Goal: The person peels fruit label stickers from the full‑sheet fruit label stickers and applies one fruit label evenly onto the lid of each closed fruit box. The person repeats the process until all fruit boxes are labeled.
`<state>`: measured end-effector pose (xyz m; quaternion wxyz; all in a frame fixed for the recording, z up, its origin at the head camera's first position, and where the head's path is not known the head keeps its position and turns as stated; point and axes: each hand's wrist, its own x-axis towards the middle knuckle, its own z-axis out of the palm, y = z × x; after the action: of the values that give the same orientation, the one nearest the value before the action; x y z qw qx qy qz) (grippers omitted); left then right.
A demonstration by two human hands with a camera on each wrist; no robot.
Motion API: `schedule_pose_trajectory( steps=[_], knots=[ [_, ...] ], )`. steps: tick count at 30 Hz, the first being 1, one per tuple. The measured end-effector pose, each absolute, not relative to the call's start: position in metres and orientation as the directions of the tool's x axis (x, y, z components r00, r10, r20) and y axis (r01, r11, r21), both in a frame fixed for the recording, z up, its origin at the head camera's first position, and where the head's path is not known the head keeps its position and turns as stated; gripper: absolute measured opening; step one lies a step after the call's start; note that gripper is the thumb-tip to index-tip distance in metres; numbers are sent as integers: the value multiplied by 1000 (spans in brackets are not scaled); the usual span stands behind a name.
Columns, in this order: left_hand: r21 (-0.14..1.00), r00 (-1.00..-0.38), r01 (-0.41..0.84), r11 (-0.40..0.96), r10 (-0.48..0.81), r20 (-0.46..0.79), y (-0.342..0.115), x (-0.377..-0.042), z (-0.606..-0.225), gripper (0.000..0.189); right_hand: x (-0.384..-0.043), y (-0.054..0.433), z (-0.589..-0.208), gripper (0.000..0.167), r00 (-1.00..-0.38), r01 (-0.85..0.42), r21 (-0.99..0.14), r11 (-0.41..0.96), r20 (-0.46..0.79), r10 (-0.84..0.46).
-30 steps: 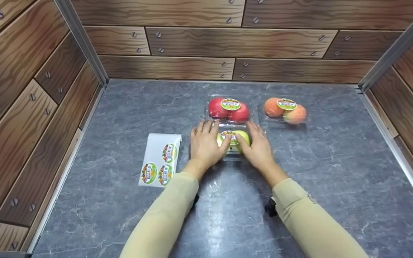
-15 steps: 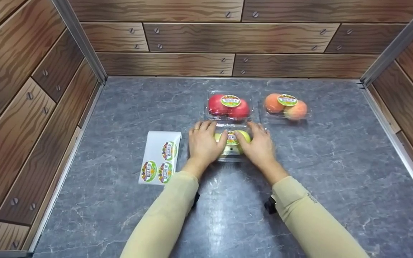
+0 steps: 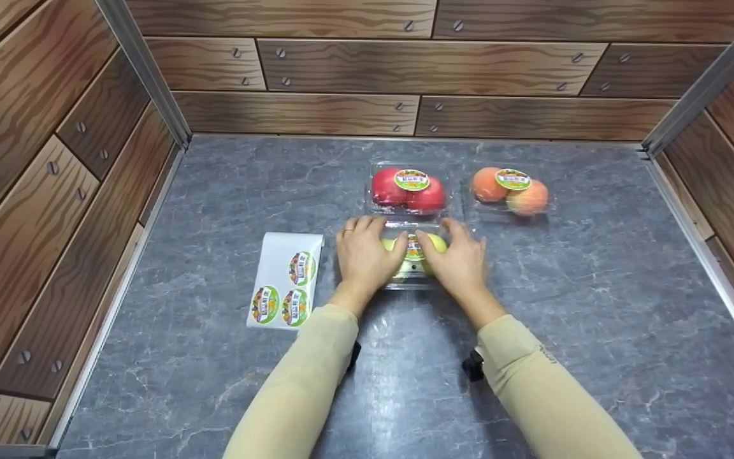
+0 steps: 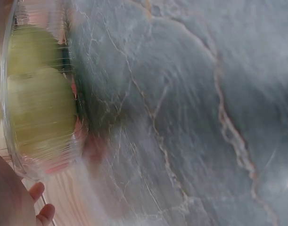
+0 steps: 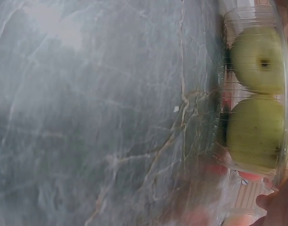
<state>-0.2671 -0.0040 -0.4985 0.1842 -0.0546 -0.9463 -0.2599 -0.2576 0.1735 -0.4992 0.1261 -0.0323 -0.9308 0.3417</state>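
Observation:
A clear plastic fruit box (image 3: 413, 282) with green apples (image 5: 256, 129) sits in the middle of the table in the head view. My left hand (image 3: 367, 255) holds its left side and my right hand (image 3: 459, 258) its right side, fingers bent along the sides. Both thumbs press beside a round sticker (image 3: 413, 247) on the lid, partly covering it. In the left wrist view the apples (image 4: 42, 110) show through the box wall, with a few fingertips (image 4: 47, 213) at its far corner. Fingertips (image 5: 264, 201) also show at the box's far end in the right wrist view.
Behind stands a box of red fruit (image 3: 408, 191) with a sticker on its lid; a similar box of orange-pink fruit (image 3: 510, 191) stands right of it. On the left lies a white sticker sheet (image 3: 284, 261) with 3 round stickers. Wood-patterned walls (image 3: 341, 67) enclose the table.
Both hands stay at the apple box; their fingers have drawn in and bend more, and the thumbs have shifted slightly over the sticker. The head view has tilted a little.

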Motion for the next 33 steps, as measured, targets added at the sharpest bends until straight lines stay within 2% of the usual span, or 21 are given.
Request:
schedule_pose_trajectory(
  steps=[33],
  knots=[
    [476, -937, 173, 862, -6, 350, -2, -268, -499, 59, -257, 172, -500, 69, -965, -2, -625, 780, 206, 162]
  ],
)
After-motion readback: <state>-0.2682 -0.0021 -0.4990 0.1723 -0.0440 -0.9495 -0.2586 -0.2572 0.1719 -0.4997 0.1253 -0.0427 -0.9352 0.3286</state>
